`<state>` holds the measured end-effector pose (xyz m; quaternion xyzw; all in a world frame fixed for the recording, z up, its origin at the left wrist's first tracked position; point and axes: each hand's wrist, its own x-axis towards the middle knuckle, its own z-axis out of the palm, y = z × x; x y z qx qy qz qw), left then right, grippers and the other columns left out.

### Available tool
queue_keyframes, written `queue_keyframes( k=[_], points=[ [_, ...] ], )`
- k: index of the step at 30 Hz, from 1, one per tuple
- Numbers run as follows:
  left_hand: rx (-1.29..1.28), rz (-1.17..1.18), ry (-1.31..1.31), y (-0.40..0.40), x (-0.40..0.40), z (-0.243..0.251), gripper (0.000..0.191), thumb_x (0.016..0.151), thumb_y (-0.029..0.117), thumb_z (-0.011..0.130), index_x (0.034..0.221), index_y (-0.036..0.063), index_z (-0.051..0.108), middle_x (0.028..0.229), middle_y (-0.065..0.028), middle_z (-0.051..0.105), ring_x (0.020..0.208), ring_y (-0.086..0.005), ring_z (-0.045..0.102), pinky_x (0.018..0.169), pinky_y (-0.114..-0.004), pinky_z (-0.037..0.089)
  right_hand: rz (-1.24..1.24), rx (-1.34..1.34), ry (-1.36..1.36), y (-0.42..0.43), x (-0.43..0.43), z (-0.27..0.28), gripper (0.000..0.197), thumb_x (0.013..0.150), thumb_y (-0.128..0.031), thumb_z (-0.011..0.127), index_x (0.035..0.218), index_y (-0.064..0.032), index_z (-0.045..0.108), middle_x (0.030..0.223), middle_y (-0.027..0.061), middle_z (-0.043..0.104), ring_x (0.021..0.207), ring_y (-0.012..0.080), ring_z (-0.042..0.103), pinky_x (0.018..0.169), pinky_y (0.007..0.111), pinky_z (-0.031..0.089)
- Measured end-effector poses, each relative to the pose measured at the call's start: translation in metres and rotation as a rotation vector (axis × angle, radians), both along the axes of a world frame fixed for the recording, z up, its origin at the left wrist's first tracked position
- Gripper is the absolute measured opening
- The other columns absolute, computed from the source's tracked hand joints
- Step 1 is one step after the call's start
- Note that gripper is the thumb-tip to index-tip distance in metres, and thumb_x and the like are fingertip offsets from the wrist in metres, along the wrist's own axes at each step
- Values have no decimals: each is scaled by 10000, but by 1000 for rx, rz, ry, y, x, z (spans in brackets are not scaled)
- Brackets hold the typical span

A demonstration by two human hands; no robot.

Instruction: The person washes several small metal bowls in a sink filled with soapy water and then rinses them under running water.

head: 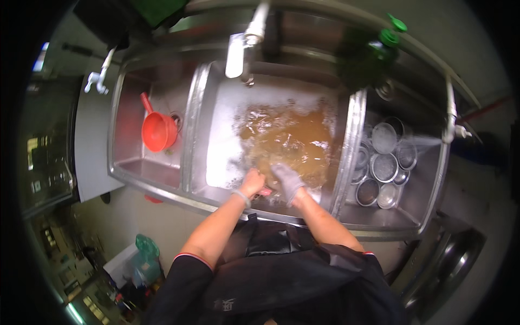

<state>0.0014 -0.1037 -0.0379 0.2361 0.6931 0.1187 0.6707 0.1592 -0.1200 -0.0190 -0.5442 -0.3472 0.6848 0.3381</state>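
The middle basin of a stainless steel sink lies before me, filled with brownish water and white foam. My left hand, bare and with a pale band at the wrist, is closed around a pinkish-red handle near the front wall. What the handle belongs to is hidden in the murky water. Beside it, to the right, my right hand wears a light grey glove and reaches to the water's surface. Its fingertips are blurred, and I cannot see whether it holds anything.
A red plastic dipper lies in the left basin. Several round metal containers crowd the right basin, where a tap sprays water. Another tap overhangs the middle basin. A green pump bottle stands behind. A third tap is left.
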Motion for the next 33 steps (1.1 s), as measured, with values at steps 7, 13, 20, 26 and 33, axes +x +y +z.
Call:
queue_keyframes(
  k=[7,13,20,26,33],
  points=[
    [80,-122,-141,0,26,92,407,886,-8,385,1292,-47,375,1077,-223,589,708,-305,682,552,-341,606,-114,371,-570,21,-11,5,176,772,-142,620,913,-56,682,889,154,651,889,298,619,806,353,493],
    [-160,-189,-476,13,-4,127,469,850,-52,347,1318,-26,369,1106,-222,584,771,-327,689,578,-305,616,771,1054,-432,54,15,74,118,741,-144,603,805,-96,690,834,168,654,790,365,631,688,432,500],
    [469,-21,-140,9,38,113,447,865,-22,389,1292,10,261,1081,-223,583,869,-329,668,631,-355,619,132,335,-474,43,13,68,353,907,-359,532,1079,-62,613,1047,204,625,986,359,599,886,408,465],
    [856,-405,91,-6,40,82,537,841,155,633,1269,-16,357,1171,-202,570,1101,-347,573,933,-424,449,-88,-64,-255,28,-11,88,506,904,-453,525,1141,-8,571,1062,242,633,984,320,627,856,377,471],
    [43,463,-744,6,-5,41,377,911,16,576,1270,6,460,1179,-108,582,1117,-210,565,1014,-385,452,99,121,-420,50,41,-31,556,990,-420,363,1302,20,499,1395,223,444,1226,319,497,1051,344,366]
  ],
)
